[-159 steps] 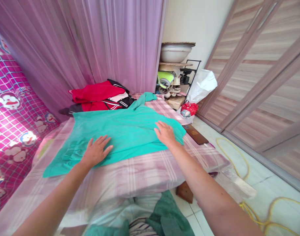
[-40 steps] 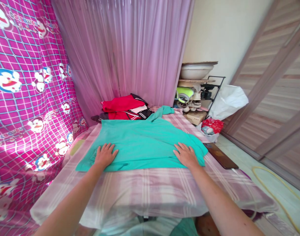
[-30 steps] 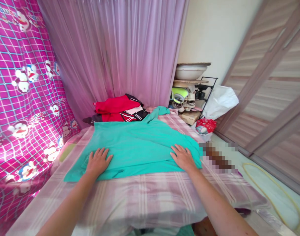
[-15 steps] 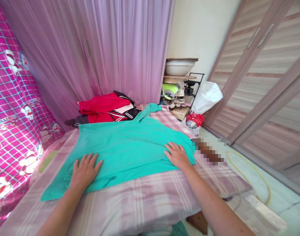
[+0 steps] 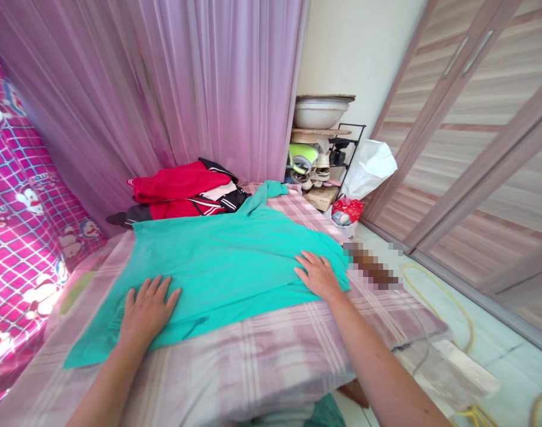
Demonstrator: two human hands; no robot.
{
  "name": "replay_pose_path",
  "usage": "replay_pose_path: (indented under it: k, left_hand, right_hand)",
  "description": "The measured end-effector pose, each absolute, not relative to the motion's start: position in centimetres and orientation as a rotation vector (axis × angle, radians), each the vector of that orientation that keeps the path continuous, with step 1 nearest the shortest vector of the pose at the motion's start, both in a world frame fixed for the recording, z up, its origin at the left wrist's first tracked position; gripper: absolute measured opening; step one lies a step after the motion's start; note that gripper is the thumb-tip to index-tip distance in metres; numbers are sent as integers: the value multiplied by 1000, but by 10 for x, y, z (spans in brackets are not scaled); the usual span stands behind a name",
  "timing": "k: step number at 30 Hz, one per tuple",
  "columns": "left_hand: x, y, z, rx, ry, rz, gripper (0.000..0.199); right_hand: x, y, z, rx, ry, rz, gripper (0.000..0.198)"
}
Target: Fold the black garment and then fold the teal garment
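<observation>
A turquoise long-sleeved garment (image 5: 209,261) lies spread across a plaid-covered surface (image 5: 235,362), with one sleeve stretching toward the back. My left hand (image 5: 147,308) rests flat on its near left part, fingers spread. On the near right part lies my right hand (image 5: 318,274), palm down with the fingers stretched out. A dark zipper-like strip shows close to the garment's near edge, between the hands. Neither hand grips the cloth. Behind the garment is a heap of red and black clothes (image 5: 177,187).
Purple curtains (image 5: 226,83) hang at the back, and pink cartoon-patterned cloth (image 5: 22,237) at the left. A shoe rack (image 5: 351,145) carrying a white basin (image 5: 319,112) stands back right, near a white bag (image 5: 371,169). A wooden wardrobe (image 5: 466,148) lines the right side.
The camera view has shifted slightly. Both hands stay flat at nearly the same places on the turquoise garment, which looks unchanged.
</observation>
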State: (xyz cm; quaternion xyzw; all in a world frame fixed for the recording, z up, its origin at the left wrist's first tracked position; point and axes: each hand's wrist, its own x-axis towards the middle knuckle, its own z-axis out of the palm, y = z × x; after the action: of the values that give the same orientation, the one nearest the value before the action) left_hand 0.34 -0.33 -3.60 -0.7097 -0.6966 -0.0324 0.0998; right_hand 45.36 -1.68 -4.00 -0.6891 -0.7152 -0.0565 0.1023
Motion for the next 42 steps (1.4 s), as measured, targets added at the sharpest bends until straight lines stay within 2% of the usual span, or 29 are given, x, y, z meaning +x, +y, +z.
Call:
replay_pose_path:
  k: [25, 42]
  left_hand:
    - [9, -6, -30, -2069, -2079, 0, 59]
    - [4, -11, -39, -2066, -2058, -143, 55]
  right_hand:
    - [460, -16, -48, -1906, -2074, -232, 40]
    - [482, -1, -82, -1793, -2095, -232, 45]
